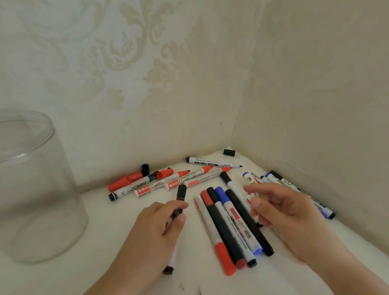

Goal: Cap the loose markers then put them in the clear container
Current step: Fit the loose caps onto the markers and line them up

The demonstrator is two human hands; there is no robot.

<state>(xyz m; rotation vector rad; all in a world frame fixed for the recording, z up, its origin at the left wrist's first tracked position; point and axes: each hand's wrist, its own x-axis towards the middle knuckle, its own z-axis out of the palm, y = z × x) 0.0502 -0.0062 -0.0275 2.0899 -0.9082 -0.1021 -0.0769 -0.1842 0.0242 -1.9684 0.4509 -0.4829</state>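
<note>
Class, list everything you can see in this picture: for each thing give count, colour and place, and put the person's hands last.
clear container: one, clear, empty, far left.
capped marker: one, black cap, in the left hand.
uncapped red markers: three, red tips bare, along the back wall.
uncapped black marker: one, white barrel, back corner.
loose caps: two red, two black, by the back wall.
capped marker row: five, red, black and blue, centre.
markers by right wall: several, partly hidden.
left hand: grips the capped marker.
right hand: open above the row.
</note>
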